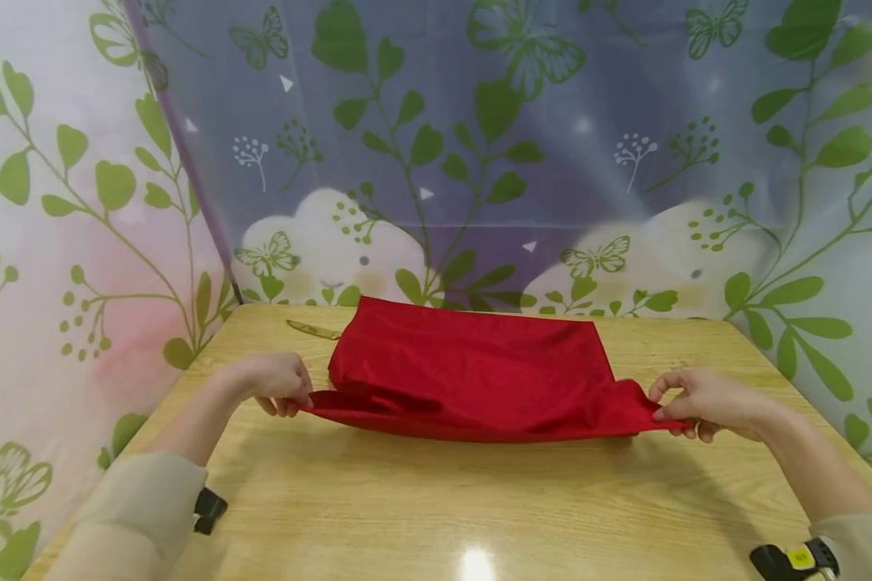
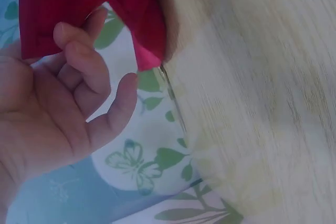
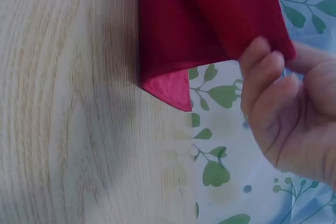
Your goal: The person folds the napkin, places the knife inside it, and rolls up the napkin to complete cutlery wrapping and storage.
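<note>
A red cloth (image 1: 472, 355) lies across the middle of the table, its near edge lifted and stretched between both hands. At the near left corner, my left hand (image 1: 279, 386) pinches the cloth between thumb and fingers. My right hand (image 1: 705, 403) pinches the opposite near corner. In the left wrist view the cloth (image 2: 73, 3) hangs from the left hand (image 2: 63, 98), whose other fingers curl loosely. The right wrist view shows the right hand (image 3: 294, 103) holding the cloth's corner, with a fold of cloth (image 3: 178, 30) hanging beside it.
A knife (image 1: 311, 329) lies on the wooden table (image 1: 407, 508) behind the cloth's left side, one end hidden by the cloth. A patterned curtain (image 1: 436, 161) with leaves and butterflies closes off the back and sides.
</note>
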A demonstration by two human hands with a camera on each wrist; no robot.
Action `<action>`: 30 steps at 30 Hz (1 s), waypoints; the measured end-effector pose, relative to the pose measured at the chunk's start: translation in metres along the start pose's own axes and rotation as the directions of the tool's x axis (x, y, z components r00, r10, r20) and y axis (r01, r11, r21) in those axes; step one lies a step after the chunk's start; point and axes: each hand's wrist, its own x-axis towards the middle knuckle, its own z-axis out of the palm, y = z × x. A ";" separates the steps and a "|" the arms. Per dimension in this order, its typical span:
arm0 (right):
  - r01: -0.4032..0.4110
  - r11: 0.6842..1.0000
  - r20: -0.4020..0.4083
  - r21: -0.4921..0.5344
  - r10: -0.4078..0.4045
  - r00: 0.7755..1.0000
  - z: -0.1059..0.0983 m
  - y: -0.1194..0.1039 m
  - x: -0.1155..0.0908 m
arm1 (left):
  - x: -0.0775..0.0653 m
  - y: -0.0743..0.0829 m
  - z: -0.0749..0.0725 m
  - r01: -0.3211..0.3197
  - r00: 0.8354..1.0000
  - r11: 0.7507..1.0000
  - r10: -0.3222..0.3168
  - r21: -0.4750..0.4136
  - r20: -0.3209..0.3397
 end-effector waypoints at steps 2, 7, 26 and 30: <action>0.039 0.999 0.044 -0.003 -0.039 0.998 0.003 0.000 -0.001 | -0.001 0.003 0.002 -0.007 0.999 0.997 0.004 0.071 0.040; 0.126 0.992 0.192 0.010 -0.126 0.973 0.008 0.001 -0.001 | -0.004 0.010 0.010 -0.012 0.988 0.982 -0.017 0.187 0.151; 0.131 0.988 0.449 -0.084 -0.080 0.890 0.032 0.003 -0.005 | -0.012 -0.017 0.040 0.108 0.953 0.982 -0.146 0.153 0.264; 0.065 0.987 0.474 -0.145 0.012 0.881 0.047 0.005 -0.003 | -0.012 -0.021 0.045 0.143 0.935 0.976 -0.188 0.165 0.301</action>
